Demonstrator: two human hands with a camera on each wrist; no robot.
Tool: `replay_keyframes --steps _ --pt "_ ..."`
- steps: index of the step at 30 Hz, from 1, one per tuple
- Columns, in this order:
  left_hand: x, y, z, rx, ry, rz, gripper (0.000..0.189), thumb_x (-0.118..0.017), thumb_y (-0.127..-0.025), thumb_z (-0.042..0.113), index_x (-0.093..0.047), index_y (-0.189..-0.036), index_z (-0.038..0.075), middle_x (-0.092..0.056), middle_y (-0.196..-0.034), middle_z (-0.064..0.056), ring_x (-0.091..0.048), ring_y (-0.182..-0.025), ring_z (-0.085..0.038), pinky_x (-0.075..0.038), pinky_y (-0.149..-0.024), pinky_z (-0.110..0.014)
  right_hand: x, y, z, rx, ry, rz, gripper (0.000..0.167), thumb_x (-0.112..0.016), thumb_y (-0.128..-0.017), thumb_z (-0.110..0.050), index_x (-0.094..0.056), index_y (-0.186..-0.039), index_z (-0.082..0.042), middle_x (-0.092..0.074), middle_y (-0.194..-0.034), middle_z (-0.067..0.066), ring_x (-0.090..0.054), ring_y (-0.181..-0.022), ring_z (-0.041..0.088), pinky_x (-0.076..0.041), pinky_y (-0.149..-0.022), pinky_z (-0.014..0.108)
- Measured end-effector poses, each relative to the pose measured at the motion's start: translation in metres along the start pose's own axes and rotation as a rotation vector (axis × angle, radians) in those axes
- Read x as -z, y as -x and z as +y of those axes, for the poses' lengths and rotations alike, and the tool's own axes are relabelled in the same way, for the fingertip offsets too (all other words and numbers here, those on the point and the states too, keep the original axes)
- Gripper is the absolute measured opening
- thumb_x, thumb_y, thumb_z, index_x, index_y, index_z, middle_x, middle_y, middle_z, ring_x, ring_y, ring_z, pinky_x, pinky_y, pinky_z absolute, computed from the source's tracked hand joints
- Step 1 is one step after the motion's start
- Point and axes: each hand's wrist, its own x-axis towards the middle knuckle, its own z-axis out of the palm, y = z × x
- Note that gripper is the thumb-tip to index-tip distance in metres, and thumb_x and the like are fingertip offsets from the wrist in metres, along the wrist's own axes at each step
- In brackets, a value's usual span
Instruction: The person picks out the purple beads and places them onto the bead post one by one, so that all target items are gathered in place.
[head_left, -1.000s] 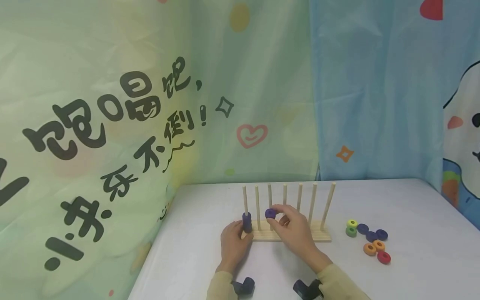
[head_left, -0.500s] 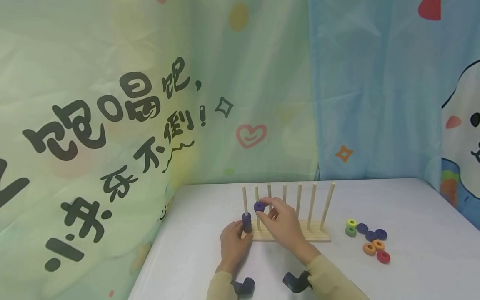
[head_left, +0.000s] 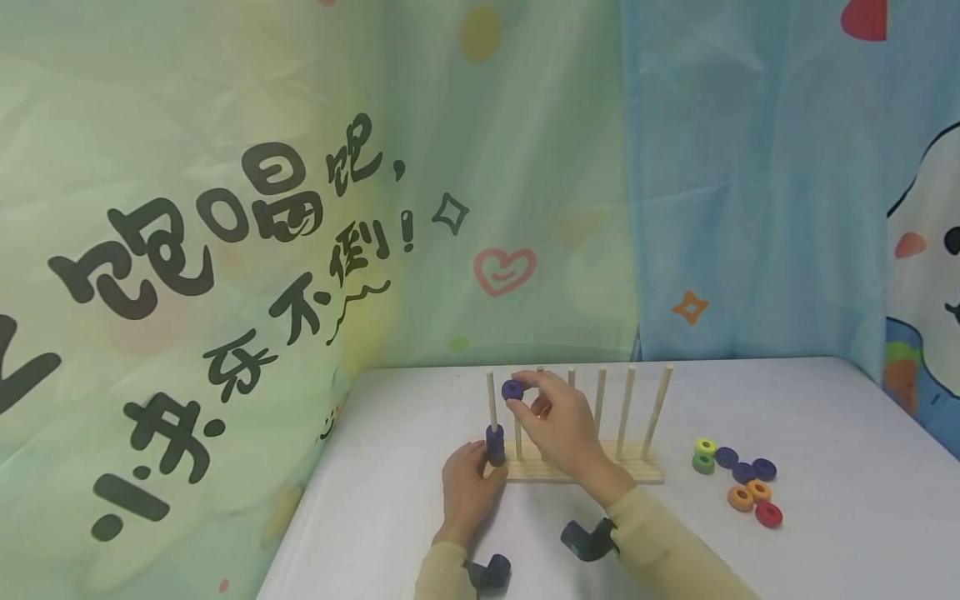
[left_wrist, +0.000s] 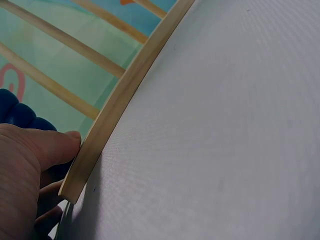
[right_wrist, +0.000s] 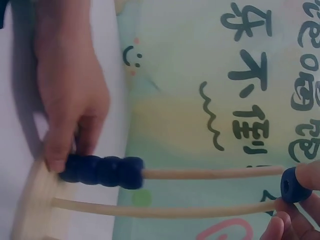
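My right hand point(head_left: 558, 421) pinches a dark blue ring bead point(head_left: 512, 390) between thumb and fingers. In the right wrist view that bead point(right_wrist: 294, 185) is near the tip of the end peg point(right_wrist: 215, 173), its hole facing the peg side. A wooden peg rack point(head_left: 585, 477) stands on the table with a row of upright pegs. Several blue beads point(head_left: 495, 446) are stacked at the bottom of its leftmost peg. My left hand point(head_left: 470, 487) grips the rack's left end, with the thumb point(left_wrist: 60, 145) against the base edge just under the stack.
To the right of the rack lie loose beads: a yellow one point(head_left: 705, 447), a green one point(head_left: 703, 463), several blue ones point(head_left: 744, 472), two orange ones point(head_left: 740, 498) and a red one point(head_left: 768, 514). Printed curtains point(head_left: 510, 167) hang behind the white table point(head_left: 360, 467).
My right hand has carried the blue bead left and upward, from in front of the third peg to the tops of the first two. The left hand has stayed on the rack.
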Motion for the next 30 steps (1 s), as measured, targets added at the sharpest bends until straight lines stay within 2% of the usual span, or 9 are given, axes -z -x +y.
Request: replay_keyframes --steps 10,19,24,30 --pt "0.001 0.0 0.001 -0.022 -0.001 0.009 0.035 -0.076 -0.078 0.019 -0.072 -0.111 0.008 -0.07 -0.115 -0.006 -0.058 -0.117 -0.029 -0.038 -0.107 -0.05 0.004 -0.02 -0.01 0.01 -0.008 -0.014 0.03 -0.075 -0.085 -0.015 -0.069 -0.113 -0.009 -0.07 -0.099 0.0 -0.058 -0.063 0.007 -0.049 -0.05 0.023" --pt "0.0 0.001 -0.001 -0.042 -0.005 0.031 0.033 -0.076 -0.077 0.02 -0.073 -0.108 0.01 -0.071 -0.112 -0.004 -0.06 -0.113 -0.028 -0.041 -0.104 -0.051 -0.008 -0.028 -0.012 -0.038 -0.044 -0.05 0.037 -0.075 -0.084 -0.013 -0.068 -0.12 -0.008 -0.071 -0.104 0.004 -0.06 -0.063 0.008 -0.049 -0.05 0.022" --pt "0.001 0.0 -0.001 -0.029 0.002 0.035 0.03 -0.075 -0.078 0.02 -0.074 -0.107 0.011 -0.071 -0.111 -0.003 -0.061 -0.112 -0.027 -0.041 -0.104 -0.05 -0.016 -0.032 -0.011 -0.056 -0.045 -0.077 0.032 -0.073 -0.087 -0.016 -0.069 -0.118 -0.01 -0.07 -0.104 0.002 -0.059 -0.063 0.007 -0.048 -0.049 0.021" --pt "-0.001 -0.001 0.0 -0.01 -0.002 0.001 0.032 -0.075 -0.08 0.022 -0.073 -0.111 0.012 -0.07 -0.114 -0.003 -0.059 -0.115 -0.027 -0.039 -0.106 -0.05 -0.016 -0.032 -0.008 -0.077 -0.036 -0.068 0.032 -0.073 -0.087 -0.017 -0.068 -0.118 -0.011 -0.07 -0.104 0.0 -0.057 -0.062 0.006 -0.047 -0.047 0.022"
